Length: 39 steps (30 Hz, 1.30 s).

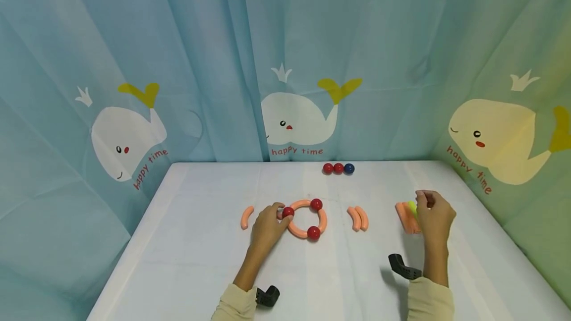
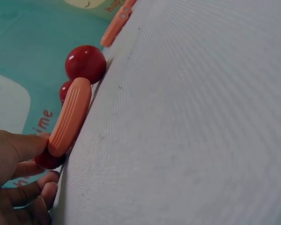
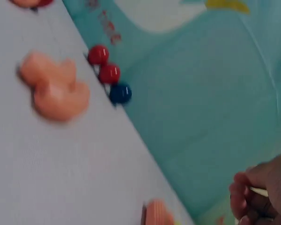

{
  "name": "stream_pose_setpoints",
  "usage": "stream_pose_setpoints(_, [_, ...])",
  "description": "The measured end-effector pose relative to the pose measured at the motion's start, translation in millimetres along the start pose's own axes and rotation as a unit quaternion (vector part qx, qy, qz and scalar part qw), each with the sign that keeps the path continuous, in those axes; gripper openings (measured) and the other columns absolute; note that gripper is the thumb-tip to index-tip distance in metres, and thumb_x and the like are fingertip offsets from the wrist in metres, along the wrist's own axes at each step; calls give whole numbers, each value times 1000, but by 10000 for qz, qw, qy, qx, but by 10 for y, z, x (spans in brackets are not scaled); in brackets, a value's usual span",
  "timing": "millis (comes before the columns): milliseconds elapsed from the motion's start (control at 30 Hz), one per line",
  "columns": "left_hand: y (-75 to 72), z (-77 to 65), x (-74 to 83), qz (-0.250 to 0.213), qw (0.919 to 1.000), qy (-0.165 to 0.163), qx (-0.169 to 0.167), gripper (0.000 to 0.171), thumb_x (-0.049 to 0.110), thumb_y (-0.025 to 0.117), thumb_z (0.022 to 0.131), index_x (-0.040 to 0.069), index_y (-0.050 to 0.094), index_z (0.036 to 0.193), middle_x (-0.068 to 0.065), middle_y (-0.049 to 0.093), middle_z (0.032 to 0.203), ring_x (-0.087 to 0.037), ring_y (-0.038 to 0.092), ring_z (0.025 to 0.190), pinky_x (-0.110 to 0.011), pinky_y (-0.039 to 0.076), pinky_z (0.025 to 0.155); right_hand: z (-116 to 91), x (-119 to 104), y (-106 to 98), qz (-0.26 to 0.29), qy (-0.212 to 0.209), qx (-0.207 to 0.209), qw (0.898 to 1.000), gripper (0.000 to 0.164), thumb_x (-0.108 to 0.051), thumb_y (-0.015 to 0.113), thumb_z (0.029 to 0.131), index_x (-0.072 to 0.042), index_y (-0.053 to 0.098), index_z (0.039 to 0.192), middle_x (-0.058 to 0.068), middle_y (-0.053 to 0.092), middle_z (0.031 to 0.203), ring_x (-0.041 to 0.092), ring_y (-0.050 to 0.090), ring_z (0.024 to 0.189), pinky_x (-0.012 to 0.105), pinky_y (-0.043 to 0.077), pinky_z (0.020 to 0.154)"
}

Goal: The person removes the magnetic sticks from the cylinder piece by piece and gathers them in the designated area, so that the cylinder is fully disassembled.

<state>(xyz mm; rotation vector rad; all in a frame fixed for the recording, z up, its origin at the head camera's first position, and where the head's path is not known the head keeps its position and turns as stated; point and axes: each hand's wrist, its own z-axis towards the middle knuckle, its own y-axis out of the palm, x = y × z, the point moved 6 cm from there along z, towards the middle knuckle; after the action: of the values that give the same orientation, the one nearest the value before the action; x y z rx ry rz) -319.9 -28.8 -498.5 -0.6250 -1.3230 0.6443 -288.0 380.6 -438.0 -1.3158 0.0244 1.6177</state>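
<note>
My left hand (image 1: pixel 267 227) pinches a red ball (image 1: pixel 288 212) on the left of a ring made of curved orange rods (image 1: pixel 322 220) and red balls. From the left wrist camera, the thumb and fingers sit around the red ball (image 2: pixel 49 160), right at the end of a ribbed orange rod (image 2: pixel 71 117). At the right, my right hand (image 1: pixel 436 214) is over a group of straight orange rods (image 1: pixel 405 218) and a yellow-green rod (image 1: pixel 412 207). Its fingers are curled with thumb and forefinger together, and no object shows at their tips.
Two red balls (image 1: pixel 333 168) and a blue ball (image 1: pixel 349 168) stand in a row at the table's far edge. One curved orange rod (image 1: pixel 246 217) lies left of the ring, and two curved rods (image 1: pixel 358 218) lie to its right. A whale-print curtain (image 1: pixel 214 128) borders the table.
</note>
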Motion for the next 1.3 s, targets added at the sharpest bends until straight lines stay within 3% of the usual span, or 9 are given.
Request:
stream_pose_setpoints(167, [-16, 18, 10, -63, 10000, 56, -13, 45, 37, 70, 88, 11, 63, 125, 1, 59, 86, -10, 49, 68, -25, 40, 55, -98, -490, 261, 603, -1477, -394, 9864, 17, -11, 62, 94, 3, 71, 98, 18, 70, 82, -14, 46, 60, 7, 39, 54])
stream_pose_setpoints(300, [-35, 5, 0, -170, 9997, 98, 177, 43, 35, 70, 89, 12, 63, 124, -6, 58, 101, -11, 50, 72, -26, 41, 59, -302, -810, 599, 831, -2272, -1516, 9584, 14, -8, 65, 92, 2, 70, 101, 17, 70, 87, -3, 53, 60, 14, 43, 51])
stream_pose_setpoints(367, [-39, 5, -4, -220, 9992, 205, 269, 40, 35, 68, 91, 14, 63, 124, -7, 55, 111, -10, 50, 70, -24, 42, 59, -435, -922, 781, 798, -2287, -2323, 9420, 18, -14, 64, 94, -2, 70, 106, 14, 70, 96, 3, 56, 62, 18, 45, 53])
stream_pose_setpoints(467, [-59, 8, 26, -377, 9972, 536, 347, 34, 33, 66, 93, 17, 64, 123, -6, 53, 120, -5, 48, 66, -20, 41, 58, -642, -1056, 1029, 929, -2113, -3537, 9064, 25, -22, 64, 95, -5, 67, 112, 13, 69, 107, 12, 60, 66, 22, 47, 57])
stream_pose_setpoints(600, [-95, 1, 148, -596, 9891, 1338, 148, 21, 28, 64, 95, 16, 68, 112, -2, 58, 112, -4, 49, 69, -18, 43, 61, -895, -1159, 1267, 1340, -1875, -4868, 8425, 29, -19, 65, 94, 0, 64, 117, 20, 65, 118, 23, 64, 63, 24, 50, 58])
stream_pose_setpoints(700, [-82, -11, 248, -619, 9789, 1916, -341, 15, 24, 63, 96, 14, 70, 105, -1, 62, 102, -5, 50, 76, -18, 44, 66, -1035, -1178, 1370, 1531, -1758, -5535, 7995, 29, -13, 65, 93, 3, 62, 117, 24, 62, 120, 24, 66, 61, 26, 52, 59])
stream_pose_setpoints(800, [-29, -24, 296, -561, 9694, 2184, -966, 14, 22, 64, 94, 13, 70, 104, -2, 64, 99, -6, 50, 76, -18, 45, 68, -1128, -1167, 1435, 1504, -1787, -5877, 7746, 28, -12, 67, 91, 2, 63, 115, 22, 62, 114, 18, 64, 60, 26, 52, 58])
stream_pose_setpoints(1067, [138, -81, 283, -209, 9536, 2411, -1789, 20, 26, 73, 88, 13, 73, 103, 5, 67, 99, -3, 59, 87, -20, 49, 80, -1256, -1100, 1497, 1219, -1805, -6250, 7496, 30, -20, 73, 88, -2, 65, 111, 7, 66, 81, 15, 66, 58, 21, 49, 59])
stream_pose_setpoints(1300, [216, -96, 241, 51, 9538, 2406, -1802, 18, 25, 75, 87, 14, 73, 102, 6, 67, 98, -2, 59, 88, -18, 49, 79, -1267, -1085, 1493, 1046, -1967, -6112, 7595, 29, -22, 73, 88, -4, 66, 110, 4, 66, 82, 11, 63, 64, 21, 50, 63])
